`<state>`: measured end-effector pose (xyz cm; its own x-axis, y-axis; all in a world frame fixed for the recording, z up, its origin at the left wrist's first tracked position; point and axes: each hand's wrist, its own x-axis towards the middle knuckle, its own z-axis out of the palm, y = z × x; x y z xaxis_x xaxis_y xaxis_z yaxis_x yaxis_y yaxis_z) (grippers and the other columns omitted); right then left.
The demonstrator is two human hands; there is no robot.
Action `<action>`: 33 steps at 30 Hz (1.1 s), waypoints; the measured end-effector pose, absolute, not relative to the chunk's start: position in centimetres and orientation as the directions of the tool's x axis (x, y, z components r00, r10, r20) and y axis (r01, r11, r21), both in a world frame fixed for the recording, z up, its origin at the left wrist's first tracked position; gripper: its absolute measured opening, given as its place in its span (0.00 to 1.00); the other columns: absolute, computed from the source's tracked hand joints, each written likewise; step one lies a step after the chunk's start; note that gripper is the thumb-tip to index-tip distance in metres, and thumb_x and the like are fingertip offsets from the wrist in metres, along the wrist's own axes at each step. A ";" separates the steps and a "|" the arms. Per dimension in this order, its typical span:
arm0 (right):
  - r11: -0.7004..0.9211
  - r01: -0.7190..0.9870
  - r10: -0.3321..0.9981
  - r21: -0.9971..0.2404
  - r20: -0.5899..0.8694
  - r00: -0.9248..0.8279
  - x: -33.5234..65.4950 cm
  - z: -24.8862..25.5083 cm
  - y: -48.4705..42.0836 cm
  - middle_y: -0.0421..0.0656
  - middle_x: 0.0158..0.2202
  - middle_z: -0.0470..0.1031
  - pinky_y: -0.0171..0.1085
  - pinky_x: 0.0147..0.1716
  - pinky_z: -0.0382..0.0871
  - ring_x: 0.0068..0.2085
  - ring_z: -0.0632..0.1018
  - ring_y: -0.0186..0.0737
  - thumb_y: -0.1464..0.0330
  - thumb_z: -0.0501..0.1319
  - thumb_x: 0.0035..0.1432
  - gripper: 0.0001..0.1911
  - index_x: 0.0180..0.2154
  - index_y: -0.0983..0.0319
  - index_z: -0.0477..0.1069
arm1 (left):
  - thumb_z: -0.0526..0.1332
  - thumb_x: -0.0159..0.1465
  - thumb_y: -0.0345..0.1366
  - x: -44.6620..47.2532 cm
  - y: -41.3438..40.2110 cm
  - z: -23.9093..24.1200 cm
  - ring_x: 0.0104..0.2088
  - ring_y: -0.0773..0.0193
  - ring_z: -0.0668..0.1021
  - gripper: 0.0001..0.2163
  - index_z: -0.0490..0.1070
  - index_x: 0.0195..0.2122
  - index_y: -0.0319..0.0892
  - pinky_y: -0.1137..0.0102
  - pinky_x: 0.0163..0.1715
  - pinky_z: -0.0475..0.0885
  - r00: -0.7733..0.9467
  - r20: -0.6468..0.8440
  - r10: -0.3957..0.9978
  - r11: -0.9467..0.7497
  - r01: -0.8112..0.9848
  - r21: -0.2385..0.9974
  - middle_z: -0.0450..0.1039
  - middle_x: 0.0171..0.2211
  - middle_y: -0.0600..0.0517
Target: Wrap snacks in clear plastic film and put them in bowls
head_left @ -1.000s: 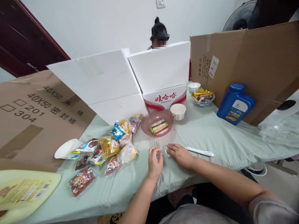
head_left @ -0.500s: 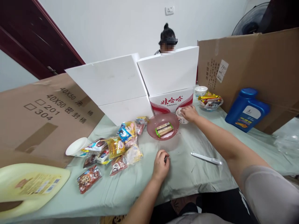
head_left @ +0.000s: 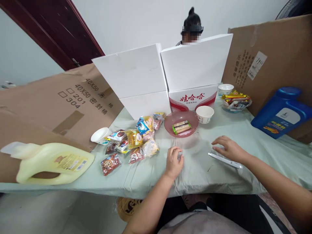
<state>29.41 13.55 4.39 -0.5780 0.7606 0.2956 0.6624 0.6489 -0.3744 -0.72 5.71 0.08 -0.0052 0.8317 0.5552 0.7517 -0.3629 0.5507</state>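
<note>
Slim white tool (head_left: 225, 160) lies aslant on the green-clothed counter (head_left: 195, 175), just beside your right hand (head_left: 227, 148), whose fingers are spread a little and bent, palm down; you hold nothing visible there, and whether a fingertip touches the tool you cannot tell. Your left hand (head_left: 175, 162) rests near the counter's front edge, fingers loosely curled with the thumb apart from them; whether they pinch something small cannot be told. Beyond your hands stands a pink translucent bowl (head_left: 168, 126) with a green-ended packet (head_left: 181, 127) inside, and a white paper cup (head_left: 205, 114) is close at its right. On your left, wrapped snacks (head_left: 134, 138) lie heaped beside a tipped white cup (head_left: 99, 135). Well to your right, a blue bottle (head_left: 282, 112) leans near a brown cardboard panel (head_left: 268, 55).
</note>
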 end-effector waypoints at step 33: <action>0.585 0.527 0.809 -0.616 0.403 -0.428 22.4 3.8 3.1 0.49 0.48 0.73 0.40 0.44 0.75 0.46 0.77 0.41 0.71 0.50 0.66 0.18 0.54 0.57 0.67 | 0.67 0.59 0.41 0.3 3.7 -1.6 0.43 0.59 0.76 0.33 0.52 0.61 0.44 0.63 0.43 0.74 0.041 0.650 0.759 -0.540 0.598 0.593 0.70 0.44 0.45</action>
<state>22.42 3.08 3.81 -0.4275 0.8092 0.4031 0.5273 0.5854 -0.6159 0.29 3.75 -1.57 0.0408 0.7587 0.6501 0.5978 -0.5399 0.5926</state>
